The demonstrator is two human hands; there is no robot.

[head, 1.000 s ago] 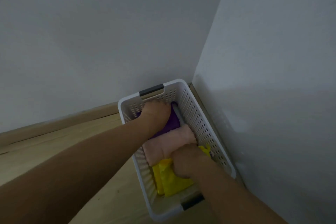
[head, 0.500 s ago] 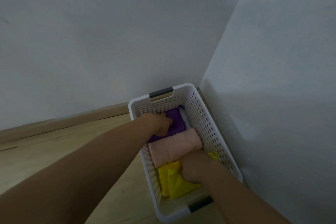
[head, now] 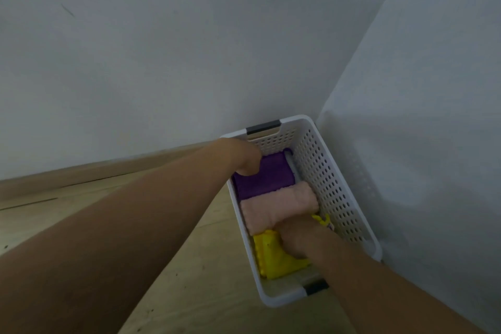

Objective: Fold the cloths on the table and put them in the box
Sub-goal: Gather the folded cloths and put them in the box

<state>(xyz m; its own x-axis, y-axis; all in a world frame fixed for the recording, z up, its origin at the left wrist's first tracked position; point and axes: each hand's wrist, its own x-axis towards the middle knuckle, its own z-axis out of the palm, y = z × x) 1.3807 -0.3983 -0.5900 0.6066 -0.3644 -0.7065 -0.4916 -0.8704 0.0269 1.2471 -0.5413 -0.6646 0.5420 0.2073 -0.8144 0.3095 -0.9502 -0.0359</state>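
White plastic box, rectangular, rounded corners, side walls perforated with rows of small oval holes, dark grey handle insert at each short end. Sits on pale wood-grain table, pushed into the corner formed by two plain matte walls; right long side close to the right wall.

Three cloths inside, lined up along the box length, each touching the next:
- purple cloth at far end, folded flat, fine plush nap
- pink cloth in the middle, thick soft roll shape, fuzzy terry surface
- yellow cloth at near end, folded, ribbed/nubby edge, one corner sticking up by the right box wall

Left hand: reaches over the left rim at the far end, fingers curled down against the left edge of the purple cloth. Fingertips hidden, so can't tell if this grip actually has hold of the cloth or just touches it.

Right hand: knuckles up, fingers bent down into the yellow cloth, just beside the pink roll. Looks like a closed grip on the yellow fabric.
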